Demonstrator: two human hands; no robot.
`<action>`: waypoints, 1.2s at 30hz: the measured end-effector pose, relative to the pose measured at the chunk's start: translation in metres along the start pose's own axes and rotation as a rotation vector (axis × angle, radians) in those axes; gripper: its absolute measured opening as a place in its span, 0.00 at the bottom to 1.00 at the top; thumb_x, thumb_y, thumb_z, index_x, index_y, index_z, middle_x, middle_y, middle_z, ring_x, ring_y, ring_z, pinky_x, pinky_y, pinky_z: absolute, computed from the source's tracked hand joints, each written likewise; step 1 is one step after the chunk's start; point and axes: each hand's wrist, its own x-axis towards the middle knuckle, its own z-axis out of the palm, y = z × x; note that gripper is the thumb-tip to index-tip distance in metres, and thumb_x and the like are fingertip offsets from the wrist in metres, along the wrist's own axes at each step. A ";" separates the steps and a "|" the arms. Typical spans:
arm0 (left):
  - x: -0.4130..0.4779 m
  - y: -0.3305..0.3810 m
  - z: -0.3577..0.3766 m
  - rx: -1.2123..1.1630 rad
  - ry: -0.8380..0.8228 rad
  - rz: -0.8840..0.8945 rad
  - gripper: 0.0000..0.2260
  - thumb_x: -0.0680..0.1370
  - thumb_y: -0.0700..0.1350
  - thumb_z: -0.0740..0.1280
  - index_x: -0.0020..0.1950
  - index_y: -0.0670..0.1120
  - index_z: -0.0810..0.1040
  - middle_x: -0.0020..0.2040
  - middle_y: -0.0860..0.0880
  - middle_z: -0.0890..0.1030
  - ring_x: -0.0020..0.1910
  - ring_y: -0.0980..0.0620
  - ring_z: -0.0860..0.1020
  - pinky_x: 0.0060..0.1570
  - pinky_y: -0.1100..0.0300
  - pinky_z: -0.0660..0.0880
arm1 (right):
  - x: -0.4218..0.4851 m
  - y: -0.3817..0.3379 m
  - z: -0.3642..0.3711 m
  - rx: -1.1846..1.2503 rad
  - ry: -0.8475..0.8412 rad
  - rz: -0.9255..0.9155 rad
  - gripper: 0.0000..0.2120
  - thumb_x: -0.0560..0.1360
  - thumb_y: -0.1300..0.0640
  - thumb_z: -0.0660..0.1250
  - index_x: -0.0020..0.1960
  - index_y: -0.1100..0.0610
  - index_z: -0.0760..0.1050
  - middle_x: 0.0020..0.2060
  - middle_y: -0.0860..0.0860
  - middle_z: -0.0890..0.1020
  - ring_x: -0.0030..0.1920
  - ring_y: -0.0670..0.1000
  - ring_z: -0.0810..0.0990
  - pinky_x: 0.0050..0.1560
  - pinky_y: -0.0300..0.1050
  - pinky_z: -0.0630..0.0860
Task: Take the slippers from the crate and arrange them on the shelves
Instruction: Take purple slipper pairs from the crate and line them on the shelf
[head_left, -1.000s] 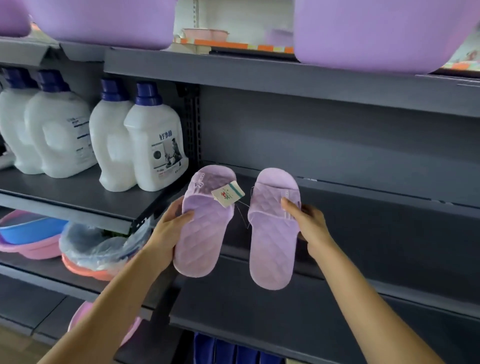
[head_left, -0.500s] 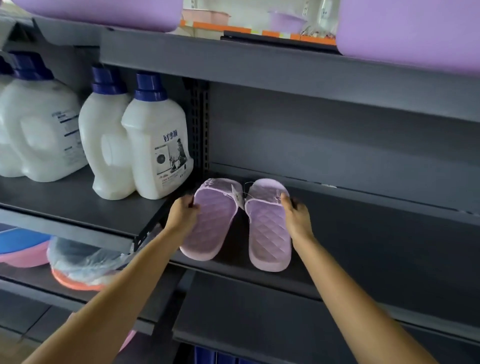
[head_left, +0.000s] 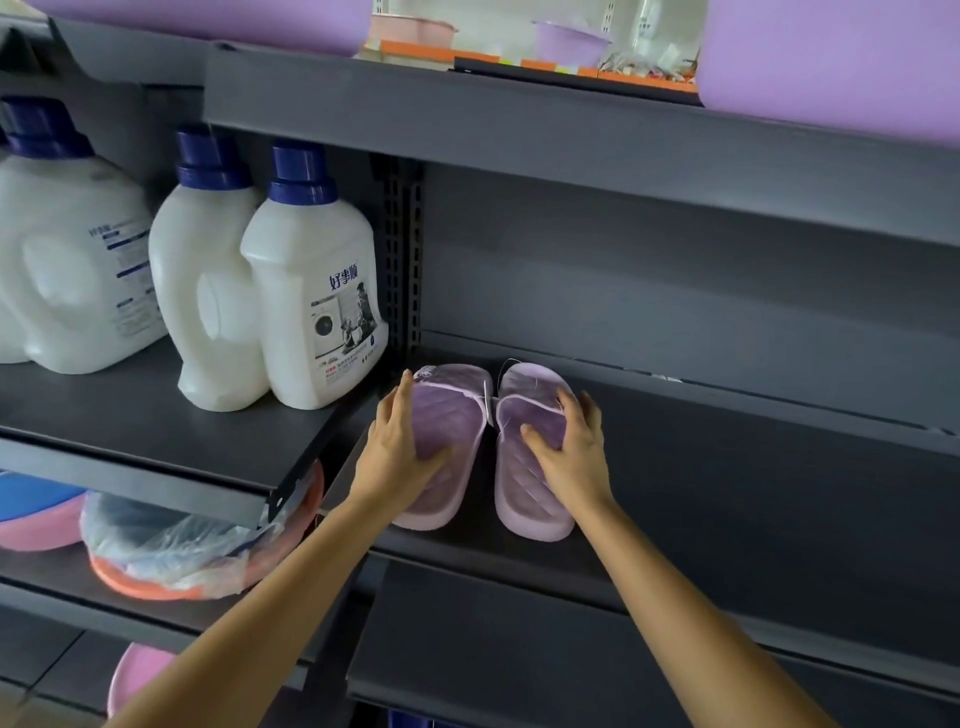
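Note:
Two lilac quilted slippers lie side by side on the dark grey shelf (head_left: 737, 499), toes towards the back wall. My left hand (head_left: 400, 452) holds the left slipper (head_left: 457, 400), thumb on its insole and fingers along its outer edge. The right slipper (head_left: 524, 499) is held the same way by my right hand (head_left: 576, 457), fingers over its strap. A thin thread joins the pair at the straps. The crate is out of view.
White detergent bottles (head_left: 311, 291) with blue caps stand on the neighbouring shelf to the left, close to the slippers. Lilac tubs (head_left: 831, 57) sit on the shelf above. Bagged coloured basins (head_left: 171, 551) lie lower left. The slippers' shelf stretches bare to the right.
The slippers went from being held up in front of the shelf to lying flat on it, pushed further back. Both hands moved forward with them.

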 end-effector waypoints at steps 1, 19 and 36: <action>0.004 0.000 0.001 0.002 0.001 -0.006 0.44 0.71 0.45 0.73 0.77 0.48 0.46 0.74 0.45 0.57 0.71 0.42 0.61 0.61 0.46 0.68 | 0.003 -0.001 0.002 -0.003 0.006 0.008 0.29 0.73 0.54 0.68 0.71 0.57 0.63 0.71 0.58 0.61 0.69 0.59 0.64 0.62 0.49 0.69; -0.009 0.012 -0.003 -0.007 0.083 -0.048 0.34 0.74 0.40 0.68 0.76 0.46 0.55 0.71 0.43 0.64 0.66 0.45 0.68 0.58 0.56 0.67 | -0.006 0.000 -0.017 -0.111 -0.071 -0.072 0.32 0.74 0.55 0.67 0.73 0.59 0.59 0.71 0.59 0.62 0.69 0.60 0.64 0.65 0.56 0.69; -0.284 0.054 -0.015 0.386 0.310 -0.371 0.26 0.74 0.49 0.67 0.71 0.45 0.67 0.69 0.43 0.68 0.66 0.40 0.68 0.66 0.47 0.64 | -0.146 0.005 -0.084 -0.180 -0.451 -0.723 0.26 0.74 0.54 0.67 0.70 0.58 0.66 0.71 0.59 0.65 0.70 0.60 0.65 0.64 0.58 0.66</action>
